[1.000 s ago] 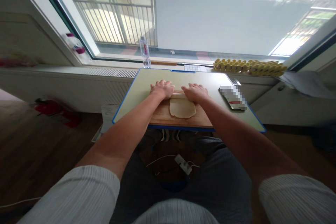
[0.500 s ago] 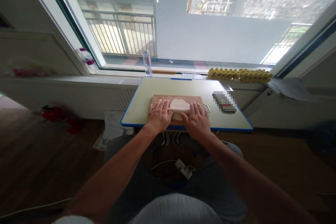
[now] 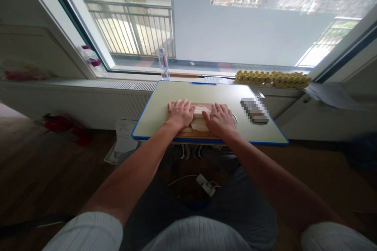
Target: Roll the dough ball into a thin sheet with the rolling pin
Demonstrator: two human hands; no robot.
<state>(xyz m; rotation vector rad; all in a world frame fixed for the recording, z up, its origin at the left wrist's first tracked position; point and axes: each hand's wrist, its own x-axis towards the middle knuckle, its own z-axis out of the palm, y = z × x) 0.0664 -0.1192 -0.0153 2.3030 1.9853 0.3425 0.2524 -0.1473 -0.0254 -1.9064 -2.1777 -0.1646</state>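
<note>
On your far left, a red extinguisher (image 3: 67, 129) is on the wooden floor, and above it a purple-capped bottle (image 3: 92, 58) is by the window frame. Next come papers (image 3: 125, 131) low beside the table (image 3: 154, 115), which has a pale top and blue edge. Behind the table's far edge, a clear bottle (image 3: 163, 64) is upright on the sill.

Your left hand (image 3: 180, 113) lies palm down on the left part of the pin (image 3: 202, 113), its fingers stretched forward rather than curled around it. Between your hands, the pin lies crosswise over the dough (image 3: 199, 124), a flat sheet on the wooden board (image 3: 191, 134); the dough shows both beyond the pin and nearer you. Your right hand (image 3: 219, 119) lies palm down over the right part of the pin, fingers extended and thumb angled inward.

Just right of that hand, a metal ring (image 3: 235, 120) juts from the board. Farther right, a flat slab (image 3: 255, 110), its top blurred out, rests on the table. Yellow trays (image 3: 272, 79) line the sill behind, with loose sheets (image 3: 332, 95) at their right.
</note>
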